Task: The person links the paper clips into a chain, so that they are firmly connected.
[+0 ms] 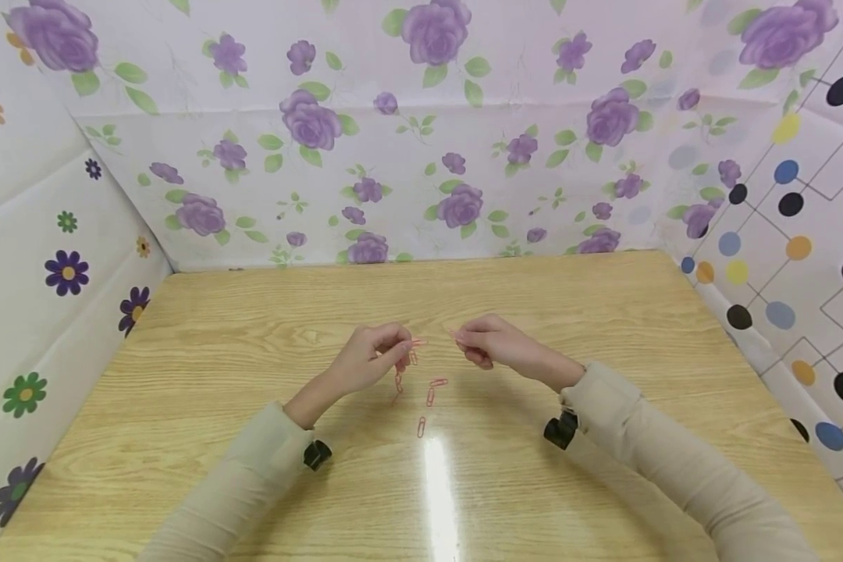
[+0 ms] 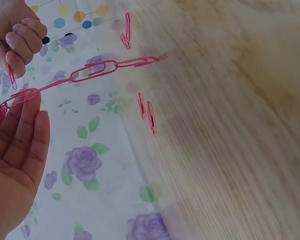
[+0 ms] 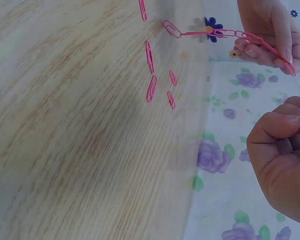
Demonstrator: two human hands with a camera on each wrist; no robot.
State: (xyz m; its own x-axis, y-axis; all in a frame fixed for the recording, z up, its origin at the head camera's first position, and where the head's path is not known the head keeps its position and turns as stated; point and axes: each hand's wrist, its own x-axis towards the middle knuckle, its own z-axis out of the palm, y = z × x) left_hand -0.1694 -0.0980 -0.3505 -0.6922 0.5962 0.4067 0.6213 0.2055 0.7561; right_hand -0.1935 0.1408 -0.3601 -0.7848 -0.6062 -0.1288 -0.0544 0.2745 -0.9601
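My left hand (image 1: 372, 357) pinches one end of a chain of linked pink paper clips (image 2: 92, 75) between thumb and fingers. The chain hangs from it toward the table, as the right wrist view also shows. Across a small gap, my right hand (image 1: 493, 342) pinches a single pink paper clip (image 2: 11, 77) at its fingertips. In the right wrist view that clip is hidden behind the curled fingers (image 3: 280, 125). The single clip and the chain look apart in the head view.
Several loose pink paper clips (image 1: 421, 427) lie on the wooden table (image 1: 253, 312) below and between the hands. Flowered cloth (image 1: 393, 179) stands behind the table, and a dotted cloth (image 1: 780, 257) is at the right.
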